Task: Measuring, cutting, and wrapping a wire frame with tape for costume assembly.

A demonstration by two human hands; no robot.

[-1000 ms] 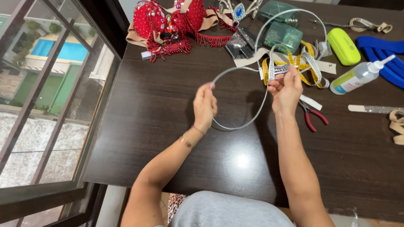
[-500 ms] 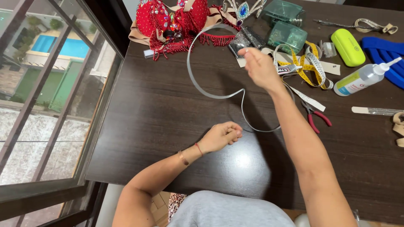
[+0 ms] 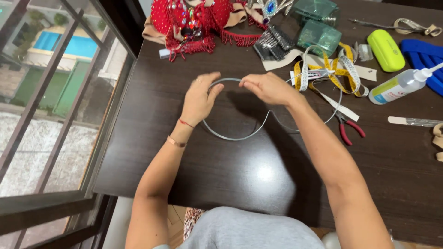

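Both hands pinch a grey wire hoop over the dark table: the left hand grips its top at ten o'clock, the right hand at two. Red-handled pliers lie at three o'clock, just beside a yellow tape measure.

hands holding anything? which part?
Both: the left hand and right hand pinch the top of a thin grey wire hoop, where its ends meet; the loop hangs below over the dark wooden table.
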